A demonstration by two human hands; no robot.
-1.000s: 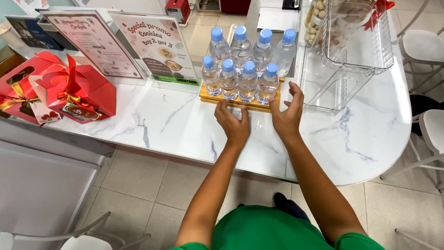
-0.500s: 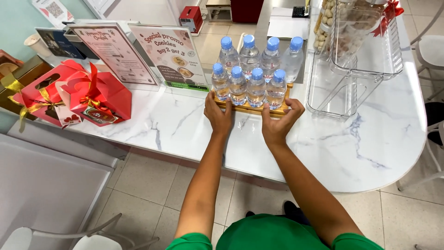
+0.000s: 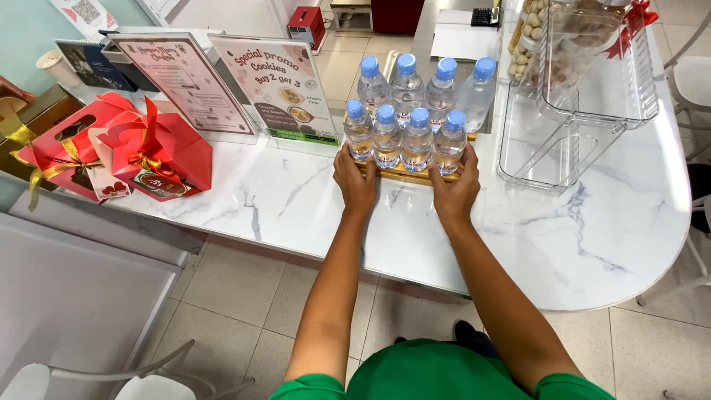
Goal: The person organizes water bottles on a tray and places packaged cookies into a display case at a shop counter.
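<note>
Your left hand (image 3: 355,180) holds the near left corner of a flat wooden tray (image 3: 406,174). Your right hand (image 3: 455,191) holds the near right corner. Both hands press flat against the tray's edge, with the fingers curled around it. The tray sits on the white marble counter (image 3: 592,222), near the middle, a little way back from the front edge.

Eight small water bottles (image 3: 415,107) with blue caps stand on the tray in two rows of four. They stand straight up and close together.

Just right of the tray are clear plastic bins (image 3: 570,126). Left of the tray, a standing sign with cookie pictures (image 3: 278,89) leans back, and a second sign (image 3: 178,83) stands beside it. Farther left are red gift boxes with gold ribbons (image 3: 148,152).
</note>
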